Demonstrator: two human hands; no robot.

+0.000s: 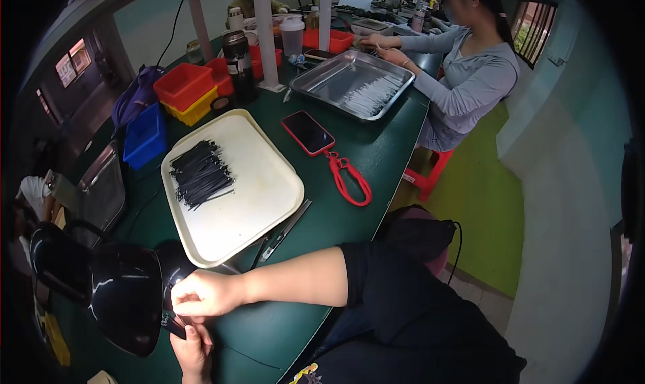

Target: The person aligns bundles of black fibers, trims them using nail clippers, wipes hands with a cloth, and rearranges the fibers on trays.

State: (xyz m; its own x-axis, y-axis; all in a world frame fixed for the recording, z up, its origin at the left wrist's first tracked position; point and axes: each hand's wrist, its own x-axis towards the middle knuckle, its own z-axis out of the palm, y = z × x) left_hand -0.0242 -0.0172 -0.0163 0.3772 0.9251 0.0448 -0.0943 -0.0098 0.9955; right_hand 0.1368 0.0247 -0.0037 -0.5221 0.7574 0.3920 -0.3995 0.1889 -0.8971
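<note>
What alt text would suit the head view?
Two hands, right hand above left hand, pinch a small dark part beside a black lamp on a green table. Behind them, a cream tray holds black strips.

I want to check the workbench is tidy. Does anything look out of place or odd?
Mostly orderly. A phone with a red strap lies between the trays, and tweezers lie off the cream tray, by its edge. The black strips stay piled, not spilled.

Small assembly workshop | green workbench (376,162) | parts trays (269,182) | sorting bins (183,85) | desk lamp (127,296)
</note>
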